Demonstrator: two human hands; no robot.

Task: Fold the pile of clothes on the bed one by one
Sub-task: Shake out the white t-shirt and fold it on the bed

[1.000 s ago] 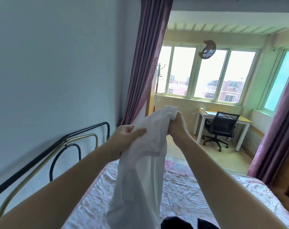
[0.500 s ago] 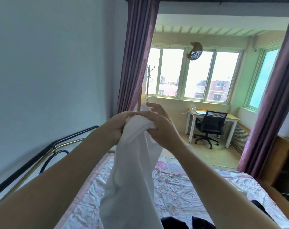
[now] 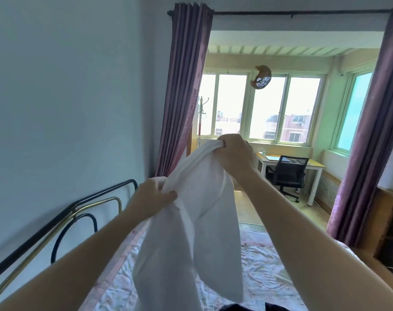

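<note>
I have 1 white garment (image 3: 191, 221) lifted off the bed (image 3: 263, 265) and hanging in the air in front of me, so the step in hand is sorting out its shape before any fold can be made. My right hand (image 3: 232, 153) is up high and farther out, its fingers (image 3: 222, 142) curled tight around a bunched edge of the cloth. My left hand (image 3: 151, 198) is lower and nearer, to the left, with the thumb and fingers pinching a gathered fold of the same cloth. Between the 2 hands the fabric runs as a taut, slanted band, and below it the rest drops in 2 loose lobes toward the floral bedsheet.

I cannot yet tell which kind of garment this is, or which edge I am holding; the cloth is too bunched.

At the near edge of the view, below the white cloth, something dark lies on the bed (image 3: 236, 307), probably more of the pile waiting its turn.

Next I judge that I need to work my hands apart along the edge until I find 2 matching corners or shoulders, give it a shake so it hangs flat, and then lay it down on the open sheet to the right. The risk is that it stays twisted and folds crooked.
</note>
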